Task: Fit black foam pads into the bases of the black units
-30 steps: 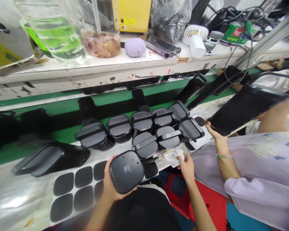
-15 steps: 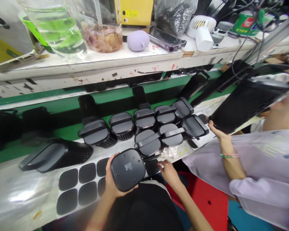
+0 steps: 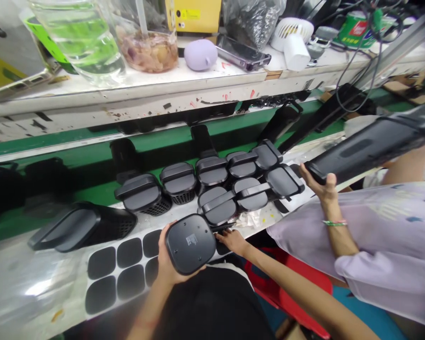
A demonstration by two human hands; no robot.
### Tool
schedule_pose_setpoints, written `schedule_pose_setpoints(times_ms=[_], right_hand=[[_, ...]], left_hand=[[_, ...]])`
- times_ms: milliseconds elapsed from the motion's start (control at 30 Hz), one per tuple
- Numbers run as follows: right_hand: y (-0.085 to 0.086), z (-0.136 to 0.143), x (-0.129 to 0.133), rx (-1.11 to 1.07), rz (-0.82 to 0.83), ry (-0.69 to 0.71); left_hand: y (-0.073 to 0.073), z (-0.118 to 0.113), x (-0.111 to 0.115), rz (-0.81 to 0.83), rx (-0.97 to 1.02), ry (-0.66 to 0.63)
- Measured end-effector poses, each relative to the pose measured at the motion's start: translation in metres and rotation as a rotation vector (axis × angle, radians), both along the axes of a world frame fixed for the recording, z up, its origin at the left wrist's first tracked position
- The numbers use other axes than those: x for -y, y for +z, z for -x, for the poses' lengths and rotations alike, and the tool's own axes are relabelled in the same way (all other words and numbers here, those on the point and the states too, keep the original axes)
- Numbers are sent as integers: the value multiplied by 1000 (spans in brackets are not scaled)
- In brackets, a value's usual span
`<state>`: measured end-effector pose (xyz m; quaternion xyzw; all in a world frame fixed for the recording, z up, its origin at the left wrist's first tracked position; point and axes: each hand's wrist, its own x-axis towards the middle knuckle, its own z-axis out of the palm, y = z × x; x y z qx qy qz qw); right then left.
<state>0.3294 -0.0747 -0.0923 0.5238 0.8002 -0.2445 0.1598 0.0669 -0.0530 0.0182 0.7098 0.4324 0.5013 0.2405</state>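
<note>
My left hand [image 3: 167,262] is wrapped round a black device whose rounded-square base [image 3: 190,244] faces up, with a printed label and several screw holes. Just right of that base, my right hand [image 3: 233,241] reaches in with its fingers bent together; what they hold, if anything, is hidden. A thin dark stick-like piece [image 3: 225,227] lies right at those fingertips. Under the hand, a dark rounded pad [image 3: 222,247] partly shows. Left of my left hand lies a white sheet with several black rounded-square pads [image 3: 130,252].
Several black devices with handles [image 3: 216,205] stand in two rows beyond my hands. Another device [image 3: 88,226] lies at the left. A co-worker's hand [image 3: 322,189] holds a black device [image 3: 368,146] at the right. A cluttered shelf edge [image 3: 184,99] crosses above; a red stool [image 3: 286,283] is below.
My right hand has moved left, up to the side of the held base. The co-worker's device has turned to another face. My left hand keeps its hold.
</note>
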Motion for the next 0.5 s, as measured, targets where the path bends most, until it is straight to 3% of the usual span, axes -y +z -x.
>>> schedule_pose_setpoints(times_ms=[133,300,500], right_hand=[[-9,-5,7,-32,-50,30],[-17,-12,17,-101,-126,-44],[-4,-24,50,-294,-269,-309]], left_hand=[[-5,5,3,58,41,-17],[-7,12,5,107,79,-5],[-2,10,5,115,177,-11]])
